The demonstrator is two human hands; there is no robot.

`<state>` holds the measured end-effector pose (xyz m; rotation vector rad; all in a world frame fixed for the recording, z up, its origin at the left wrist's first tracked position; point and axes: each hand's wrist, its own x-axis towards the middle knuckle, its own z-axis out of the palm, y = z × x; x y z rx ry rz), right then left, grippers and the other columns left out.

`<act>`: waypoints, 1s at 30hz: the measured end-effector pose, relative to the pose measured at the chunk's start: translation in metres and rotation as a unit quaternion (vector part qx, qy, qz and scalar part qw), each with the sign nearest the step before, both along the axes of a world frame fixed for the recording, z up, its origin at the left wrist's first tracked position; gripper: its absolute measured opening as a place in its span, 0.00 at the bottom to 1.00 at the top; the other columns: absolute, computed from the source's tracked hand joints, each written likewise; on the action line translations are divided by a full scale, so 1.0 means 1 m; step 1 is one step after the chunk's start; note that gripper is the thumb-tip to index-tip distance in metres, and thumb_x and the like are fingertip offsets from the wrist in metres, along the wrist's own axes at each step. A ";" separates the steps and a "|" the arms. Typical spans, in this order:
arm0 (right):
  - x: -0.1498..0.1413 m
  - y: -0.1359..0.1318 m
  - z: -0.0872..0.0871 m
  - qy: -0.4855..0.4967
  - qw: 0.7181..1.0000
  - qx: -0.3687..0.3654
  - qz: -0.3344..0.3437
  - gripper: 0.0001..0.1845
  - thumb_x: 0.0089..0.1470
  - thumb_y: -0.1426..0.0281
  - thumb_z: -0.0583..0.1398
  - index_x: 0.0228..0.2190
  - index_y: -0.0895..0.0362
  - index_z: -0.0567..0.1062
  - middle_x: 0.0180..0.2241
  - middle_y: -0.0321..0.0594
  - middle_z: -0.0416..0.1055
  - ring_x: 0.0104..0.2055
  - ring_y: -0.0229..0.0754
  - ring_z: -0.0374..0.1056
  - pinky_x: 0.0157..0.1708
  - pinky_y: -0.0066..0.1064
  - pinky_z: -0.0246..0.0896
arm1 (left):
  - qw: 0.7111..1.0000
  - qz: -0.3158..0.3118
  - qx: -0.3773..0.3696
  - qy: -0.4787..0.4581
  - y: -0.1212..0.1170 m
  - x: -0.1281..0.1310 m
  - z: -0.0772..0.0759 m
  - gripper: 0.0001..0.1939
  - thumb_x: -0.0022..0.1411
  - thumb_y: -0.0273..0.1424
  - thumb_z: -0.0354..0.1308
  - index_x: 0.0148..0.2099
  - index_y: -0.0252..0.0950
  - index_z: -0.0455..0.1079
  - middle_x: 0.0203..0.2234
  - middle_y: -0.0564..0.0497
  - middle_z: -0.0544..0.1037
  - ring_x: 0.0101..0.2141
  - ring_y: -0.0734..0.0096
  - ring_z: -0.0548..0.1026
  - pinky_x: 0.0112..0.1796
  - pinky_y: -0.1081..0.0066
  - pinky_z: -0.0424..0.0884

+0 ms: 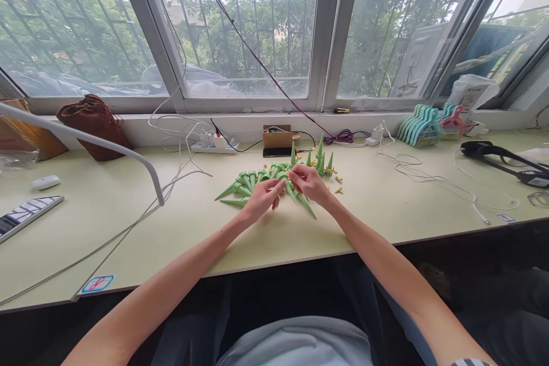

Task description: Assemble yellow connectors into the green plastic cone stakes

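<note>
My left hand hovers over the table with its fingers curled and the thumb and forefinger close together; whatever they hold is too small to make out. Just to its right, my right hand is pinched, its fingertips hiding anything between them. Around and behind both hands lies a pile of green plastic spikes, pointed at one end and capped at the other. Several more green spikes stand upright behind my right hand. Small yellow plastic pieces are scattered at the pile's right side.
Behind the pile sit a small cardboard box and a black phone. A power strip and loose white cables lie to the left. Teal hangers and a black strapped device occupy the right.
</note>
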<state>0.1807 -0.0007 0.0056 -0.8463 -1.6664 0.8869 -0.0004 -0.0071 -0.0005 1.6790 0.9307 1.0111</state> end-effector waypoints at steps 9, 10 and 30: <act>-0.001 0.001 -0.002 -0.008 1.000 -0.011 0.005 0.21 0.58 0.51 0.59 0.24 0.55 0.66 0.14 0.29 0.59 0.15 0.33 0.52 0.18 0.28 0.48 | 0.985 0.070 0.155 0.030 0.002 0.002 -0.008 0.19 0.57 0.45 0.64 0.43 0.37 0.71 0.31 0.52 0.72 0.20 0.80 0.65 0.20 0.76 0.64; -0.001 0.001 -0.002 -0.006 1.000 -0.017 0.006 0.22 0.57 0.51 0.59 0.24 0.55 0.66 0.14 0.29 0.58 0.15 0.33 0.52 0.17 0.28 0.48 | 0.980 0.075 0.183 0.040 0.002 0.002 -0.009 0.18 0.58 0.44 0.63 0.43 0.37 0.71 0.32 0.51 0.72 0.21 0.80 0.65 0.21 0.76 0.64; -0.002 0.002 -0.003 0.008 1.000 0.008 0.000 0.23 0.56 0.48 0.59 0.26 0.54 0.66 0.16 0.29 0.58 0.16 0.33 0.53 0.17 0.28 0.48 | 0.975 -0.032 -0.192 -0.103 0.004 0.006 0.002 0.27 0.60 0.54 0.56 0.29 0.32 0.67 0.21 0.50 0.71 0.14 0.79 0.63 0.15 0.74 0.61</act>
